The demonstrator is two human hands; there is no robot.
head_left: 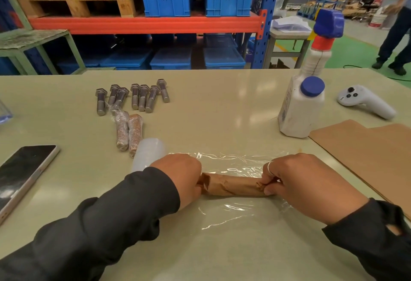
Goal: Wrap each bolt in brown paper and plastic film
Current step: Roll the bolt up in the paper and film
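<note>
A bolt rolled in brown paper (231,186) lies crosswise on a sheet of clear plastic film (229,209) spread on the table. My left hand (180,177) grips its left end and my right hand (304,182) pinches its right end. The roll of plastic film (148,152) lies just behind my left hand. Two wrapped bolts (129,132) lie side by side further back. Several bare steel bolts (135,97) lie in a row behind them.
Brown paper sheets (367,154) lie at the right. A white spray bottle (304,93) with a blue head stands behind them, a white controller (364,101) beside it. A phone (20,176) lies at the left. A person (398,27) stands at far right.
</note>
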